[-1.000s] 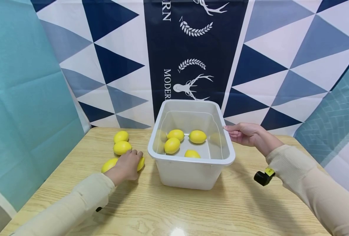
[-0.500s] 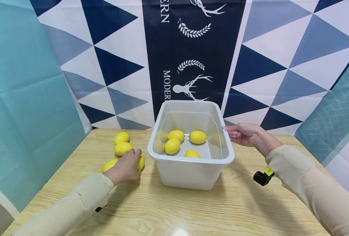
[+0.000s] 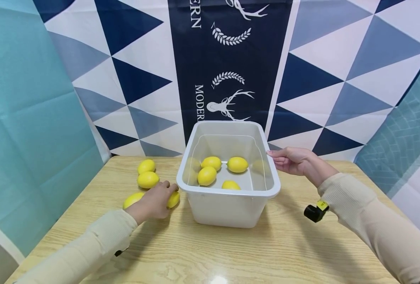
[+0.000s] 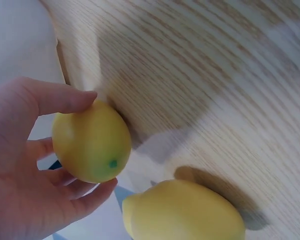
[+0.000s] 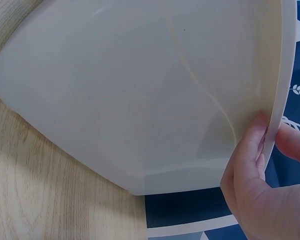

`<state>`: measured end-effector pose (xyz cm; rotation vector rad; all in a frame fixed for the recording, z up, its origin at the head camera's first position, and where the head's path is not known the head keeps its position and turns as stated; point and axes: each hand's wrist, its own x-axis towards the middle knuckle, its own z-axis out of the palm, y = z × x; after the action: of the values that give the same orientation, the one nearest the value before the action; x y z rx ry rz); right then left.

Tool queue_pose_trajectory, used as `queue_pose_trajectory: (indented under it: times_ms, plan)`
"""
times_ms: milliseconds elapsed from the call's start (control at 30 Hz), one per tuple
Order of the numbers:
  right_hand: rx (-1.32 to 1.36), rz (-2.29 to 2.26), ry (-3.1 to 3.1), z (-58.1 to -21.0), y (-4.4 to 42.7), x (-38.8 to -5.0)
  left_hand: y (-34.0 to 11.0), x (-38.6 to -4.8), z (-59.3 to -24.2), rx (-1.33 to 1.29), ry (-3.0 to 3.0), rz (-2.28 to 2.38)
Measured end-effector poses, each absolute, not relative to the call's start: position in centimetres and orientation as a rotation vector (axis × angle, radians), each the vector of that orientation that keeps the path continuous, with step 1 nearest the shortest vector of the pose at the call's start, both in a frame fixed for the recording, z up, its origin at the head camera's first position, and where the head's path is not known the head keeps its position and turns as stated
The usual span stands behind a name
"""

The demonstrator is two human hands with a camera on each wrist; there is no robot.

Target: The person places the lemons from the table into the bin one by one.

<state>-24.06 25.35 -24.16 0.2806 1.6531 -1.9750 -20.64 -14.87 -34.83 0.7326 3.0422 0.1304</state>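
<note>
My left hand (image 3: 157, 200) holds a lemon (image 3: 173, 200) just left of the white bin (image 3: 227, 207). In the left wrist view, the thumb and fingers of the hand (image 4: 45, 160) curl round that lemon (image 4: 92, 142), its green tip showing; another lemon (image 4: 185, 212) lies beside it. At the bin's right rim is my right hand (image 3: 298, 162). The right wrist view shows this hand (image 5: 265, 175) pinching the rim of the bin (image 5: 115, 100) between thumb and fingers. Inside the bin lie several lemons (image 3: 237, 165).
Left of the bin, two lemons (image 3: 147, 180) touch each other on the wooden table (image 3: 210, 252), and one more (image 3: 132, 199) is partly behind my left hand. A patterned cloth (image 3: 142, 79) hangs behind the table, with teal cloth at both sides.
My left hand has shifted slightly to the right, and the lemon in it is now nearer the bin. The right hand keeps its hold on the rim.
</note>
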Motion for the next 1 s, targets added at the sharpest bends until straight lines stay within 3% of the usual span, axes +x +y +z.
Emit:
queue_pose_trajectory:
  times_ms: [667,1000]
  plan:
    - [0.304,-2.001,1.645,-24.35,25.61,-23.98,-14.79,-20.63,-34.92,0.672,2.992,0.211]
    - [0.297,-1.999,1.654,-24.25,25.54,-24.03,-14.82,-20.19,-34.52,0.766,2.968,0.061]
